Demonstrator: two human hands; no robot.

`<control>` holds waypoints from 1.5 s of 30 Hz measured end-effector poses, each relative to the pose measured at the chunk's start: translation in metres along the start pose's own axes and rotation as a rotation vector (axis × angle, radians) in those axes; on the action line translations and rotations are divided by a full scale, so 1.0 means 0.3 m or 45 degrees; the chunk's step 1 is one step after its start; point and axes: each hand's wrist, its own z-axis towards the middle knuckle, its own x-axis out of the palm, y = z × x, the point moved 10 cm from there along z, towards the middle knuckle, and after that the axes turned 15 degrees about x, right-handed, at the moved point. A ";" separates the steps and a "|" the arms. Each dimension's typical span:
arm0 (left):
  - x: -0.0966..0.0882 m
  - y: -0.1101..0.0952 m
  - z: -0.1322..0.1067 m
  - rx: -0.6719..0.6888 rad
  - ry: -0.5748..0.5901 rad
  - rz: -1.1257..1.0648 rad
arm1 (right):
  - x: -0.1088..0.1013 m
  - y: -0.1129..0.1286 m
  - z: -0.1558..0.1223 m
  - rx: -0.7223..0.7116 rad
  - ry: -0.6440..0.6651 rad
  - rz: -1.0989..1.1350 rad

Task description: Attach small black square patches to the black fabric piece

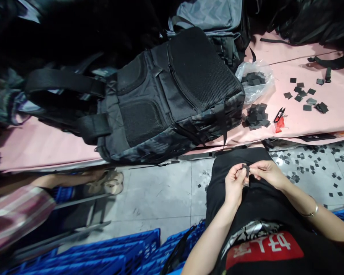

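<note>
Black patch (247,170) pinched between left hand (235,183) and right hand (266,172), both grips closed on it, in front of the backpack (166,95) on pink desk (318,110)

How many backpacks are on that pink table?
2: a black backpack lying at centre, and a grey backpack behind it; the dark heap at top right may hide more.

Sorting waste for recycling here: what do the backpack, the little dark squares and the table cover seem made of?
Backpack: matte woven synthetic, likely nylon, with mesh panels. Dark squares, like the square pinched between left hand and right hand: thin, flat, matte, perhaps fabric or hook-and-loop. Table cover: smooth pink sheet, creased, paper or cloth.
</note>
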 end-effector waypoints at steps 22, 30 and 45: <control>-0.018 0.004 0.000 0.072 -0.002 0.120 | 0.018 0.001 -0.013 -0.053 -0.060 -0.156; -0.011 -0.029 -0.017 0.193 0.035 0.319 | -0.010 0.062 -0.044 -0.355 -0.445 -0.372; -0.053 -0.016 -0.003 0.191 -0.031 0.264 | 0.015 0.057 -0.041 -0.312 -0.284 -0.261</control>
